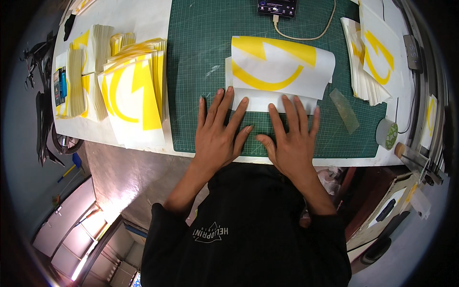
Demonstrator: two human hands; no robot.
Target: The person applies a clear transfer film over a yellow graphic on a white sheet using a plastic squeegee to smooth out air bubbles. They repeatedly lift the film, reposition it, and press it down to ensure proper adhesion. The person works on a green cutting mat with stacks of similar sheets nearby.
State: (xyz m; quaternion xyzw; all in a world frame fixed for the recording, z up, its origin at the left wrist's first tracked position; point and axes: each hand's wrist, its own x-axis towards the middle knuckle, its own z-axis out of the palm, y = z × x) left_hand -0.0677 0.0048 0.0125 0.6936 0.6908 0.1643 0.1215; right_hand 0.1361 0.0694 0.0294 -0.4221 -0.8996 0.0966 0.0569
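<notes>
On a green cutting mat (201,28) lies a white paper sheet (282,64) with a yellow print, its upper part curled over toward me. Beneath the curl, a plain white strip of paper (267,99) shows along the near side. My left hand (217,126) rests flat with fingers spread, its fingertips at the left end of that near edge. My right hand (292,131) also lies open, fingertips touching the near edge farther right. Neither hand grips anything. What lies under the curled part is hidden.
Stacks of yellow-and-white printed paper (131,95) stand at the left. Another stack (368,62) sits at the right, near a translucent strip (344,111) and a tape roll (386,134). A phone (277,7) with a white cable (306,38) lies at the far side.
</notes>
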